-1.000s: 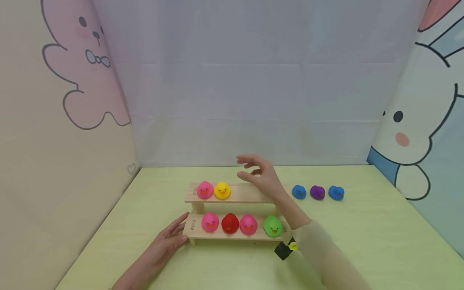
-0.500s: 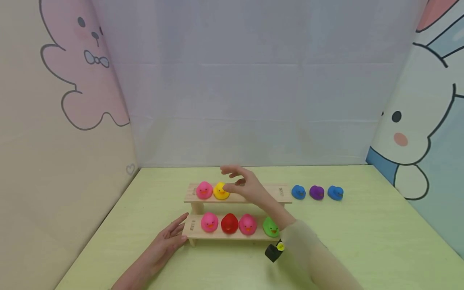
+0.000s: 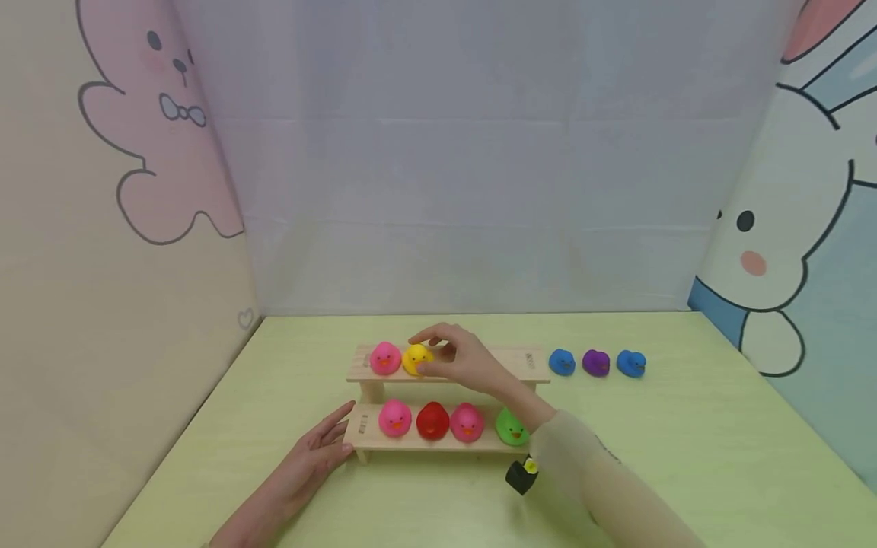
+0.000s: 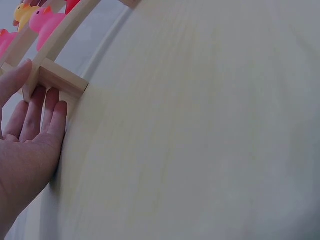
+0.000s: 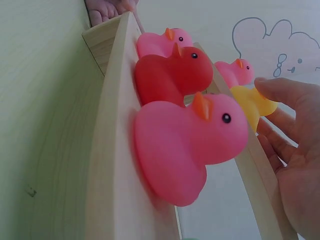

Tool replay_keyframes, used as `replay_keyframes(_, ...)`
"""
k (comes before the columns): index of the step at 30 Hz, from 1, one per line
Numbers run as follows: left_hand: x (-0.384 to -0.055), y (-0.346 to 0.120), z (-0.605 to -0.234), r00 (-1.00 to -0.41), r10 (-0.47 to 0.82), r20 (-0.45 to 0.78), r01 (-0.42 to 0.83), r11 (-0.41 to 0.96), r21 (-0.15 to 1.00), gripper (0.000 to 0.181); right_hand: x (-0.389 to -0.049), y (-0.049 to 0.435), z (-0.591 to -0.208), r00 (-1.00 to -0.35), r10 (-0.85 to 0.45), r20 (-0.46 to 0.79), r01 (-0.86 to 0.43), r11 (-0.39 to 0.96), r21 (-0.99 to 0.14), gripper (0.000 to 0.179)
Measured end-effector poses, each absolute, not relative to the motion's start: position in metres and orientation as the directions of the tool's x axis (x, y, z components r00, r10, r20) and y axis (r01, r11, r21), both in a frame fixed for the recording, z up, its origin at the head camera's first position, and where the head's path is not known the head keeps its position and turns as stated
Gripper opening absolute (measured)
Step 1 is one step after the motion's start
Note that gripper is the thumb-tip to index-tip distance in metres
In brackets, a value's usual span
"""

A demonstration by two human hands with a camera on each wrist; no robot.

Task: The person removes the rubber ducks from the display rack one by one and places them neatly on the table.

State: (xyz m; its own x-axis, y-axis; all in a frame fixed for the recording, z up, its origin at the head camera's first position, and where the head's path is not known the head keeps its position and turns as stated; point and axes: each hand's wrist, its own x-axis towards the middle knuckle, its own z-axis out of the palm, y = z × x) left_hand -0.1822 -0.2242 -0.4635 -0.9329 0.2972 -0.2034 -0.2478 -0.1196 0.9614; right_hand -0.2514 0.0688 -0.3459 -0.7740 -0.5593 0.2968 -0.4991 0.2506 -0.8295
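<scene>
In the head view, my right hand [image 3: 462,359] reaches over the upper step of a two-tier wooden rack [image 3: 507,365]. Its thumb and fingers pinch a yellow rubber duck [image 3: 414,356], which sits beside a pink rubber duck [image 3: 386,358]. On the lower step are a pink duck [image 3: 395,418], a red duck [image 3: 432,421], another pink duck [image 3: 467,423] and a green duck [image 3: 511,428], which my right forearm partly covers. My left hand [image 3: 317,455] holds the rack's lower left end; in the left wrist view, its thumb and fingers straddle the corner by the leg [image 4: 62,77].
Right of the rack, a blue duck [image 3: 562,362], a purple duck [image 3: 596,363] and a second blue duck [image 3: 631,363] stand in a row on the table [image 3: 685,441]. A small black block [image 3: 522,475] hangs by my right sleeve. Printed cloth walls enclose the table.
My right hand has moved left and down from above the upper step to the yellow duck, and its fingers have closed round it. The left hand stays at the rack's end.
</scene>
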Motion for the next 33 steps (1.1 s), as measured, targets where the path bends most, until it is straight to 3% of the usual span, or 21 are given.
replay_keyframes(8,-0.181,-0.224,-0.462,-0.931,0.301,-0.206,-0.255,-0.131,0.958,0.072,-0.272,0.069,-0.373,-0.777,-0.545,0.314,-0.515,0.265,-0.815,0.037)
replay_keyframes(23,-0.181,-0.224,-0.462,-0.933,0.287,-0.217,-0.258,-0.112,0.960,0.072,-0.273,0.069,-0.373,-0.779,-0.534,0.328,-0.526,0.271,-0.806,0.033)
replay_keyframes(33,-0.182,-0.226,-0.465,-0.932,0.307,-0.192,-0.241,-0.130,0.962,0.071,-0.244,0.069,-0.339,-0.776,-0.547,0.314,-0.503,0.237,-0.831,0.032)
